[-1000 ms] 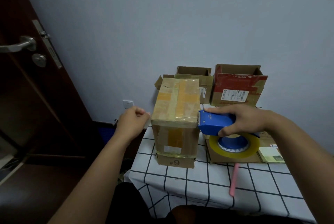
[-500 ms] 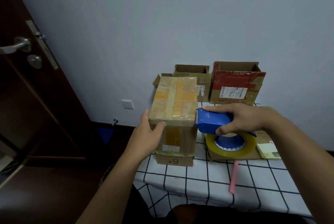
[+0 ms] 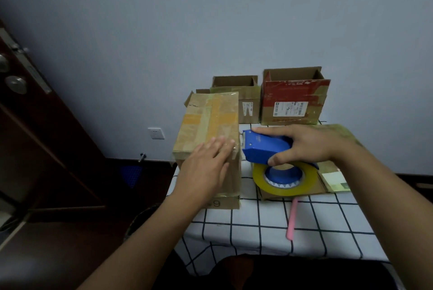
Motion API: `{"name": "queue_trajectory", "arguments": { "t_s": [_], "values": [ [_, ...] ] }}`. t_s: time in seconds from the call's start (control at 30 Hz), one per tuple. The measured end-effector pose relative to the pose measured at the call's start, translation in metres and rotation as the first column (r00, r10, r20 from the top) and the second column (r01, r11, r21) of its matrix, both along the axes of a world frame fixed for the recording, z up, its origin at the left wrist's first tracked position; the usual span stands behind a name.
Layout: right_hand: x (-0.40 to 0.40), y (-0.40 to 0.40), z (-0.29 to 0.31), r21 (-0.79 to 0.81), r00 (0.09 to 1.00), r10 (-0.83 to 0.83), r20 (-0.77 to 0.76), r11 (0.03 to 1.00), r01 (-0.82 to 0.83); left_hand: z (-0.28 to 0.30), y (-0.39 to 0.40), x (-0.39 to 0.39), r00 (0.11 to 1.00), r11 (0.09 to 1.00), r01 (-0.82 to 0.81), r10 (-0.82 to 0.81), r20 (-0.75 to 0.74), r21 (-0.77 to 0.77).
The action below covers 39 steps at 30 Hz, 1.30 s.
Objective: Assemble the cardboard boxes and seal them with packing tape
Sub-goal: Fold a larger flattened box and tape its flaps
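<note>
Whereas one second earlier the left hand (image 3: 206, 168) hung beside the taped box (image 3: 210, 130) as a loose fist, it now lies flat on the near top edge, fingers straight and spread over the fresh tape. The box stands upright at the left corner of the checked table (image 3: 257, 231), its top flaps closed and crossed with tape. The right hand (image 3: 302, 144) grips the blue tape dispenser (image 3: 264, 149) as before, nose just beside the box's right upper edge, with the yellow tape roll (image 3: 284, 179) below it. Judged from this, the strip is laid and being pressed down. Two open boxes (image 3: 293, 102) at the wall remain unsealed.
</note>
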State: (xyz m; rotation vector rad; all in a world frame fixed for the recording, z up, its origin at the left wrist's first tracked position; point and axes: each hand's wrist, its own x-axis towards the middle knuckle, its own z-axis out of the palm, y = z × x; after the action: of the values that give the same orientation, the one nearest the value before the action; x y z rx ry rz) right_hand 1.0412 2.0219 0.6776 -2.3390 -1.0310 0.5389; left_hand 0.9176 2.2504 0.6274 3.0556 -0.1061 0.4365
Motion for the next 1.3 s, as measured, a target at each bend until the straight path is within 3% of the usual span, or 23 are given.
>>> {"name": "queue_trajectory", "arguments": {
  "t_s": [0.1,0.17,0.43,0.6,0.77,0.9,1.07,1.17,1.3],
  "values": [
    [0.006,-0.012,-0.001,0.084,1.000,0.012,-0.023,0.996,-0.010,0.001,0.003,0.001,0.999,0.999,0.040,-0.040,-0.015,0.026],
    [0.006,-0.019,0.000,0.055,1.000,0.018,-0.019,0.998,-0.016,0.003,0.005,0.000,1.000,1.000,0.025,-0.025,-0.019,0.009],
    [0.001,-0.019,0.013,-0.291,0.992,0.110,0.067,0.953,-0.086,0.000,-0.001,0.003,0.999,1.000,0.000,0.000,-0.042,-0.003],
    [0.009,0.024,0.027,-0.421,0.985,0.169,-0.019,0.893,-0.161,-0.004,-0.001,0.006,1.000,1.000,-0.003,0.003,-0.010,-0.005],
    [0.006,0.043,-0.020,-0.679,0.981,0.156,-0.116,0.709,-0.193,0.001,0.004,0.008,1.000,0.999,0.018,-0.018,-0.012,-0.033],
    [0.014,0.014,-0.019,-0.513,0.995,0.015,-0.102,0.856,-0.066,0.005,0.001,0.007,0.998,0.999,0.034,-0.035,-0.042,-0.020],
    [0.018,-0.005,0.022,-0.147,0.967,-0.196,0.164,0.964,0.220,0.013,-0.002,0.002,0.997,0.999,0.049,-0.050,-0.053,-0.022],
    [0.015,0.004,0.043,0.187,0.928,-0.315,0.197,0.942,0.280,0.023,-0.009,-0.001,0.993,0.996,0.056,-0.048,-0.112,0.076],
    [0.012,0.033,0.061,0.457,0.918,-0.363,0.158,0.851,0.258,0.016,-0.015,0.001,0.992,0.979,0.083,-0.063,-0.111,0.186]
  ]
}}
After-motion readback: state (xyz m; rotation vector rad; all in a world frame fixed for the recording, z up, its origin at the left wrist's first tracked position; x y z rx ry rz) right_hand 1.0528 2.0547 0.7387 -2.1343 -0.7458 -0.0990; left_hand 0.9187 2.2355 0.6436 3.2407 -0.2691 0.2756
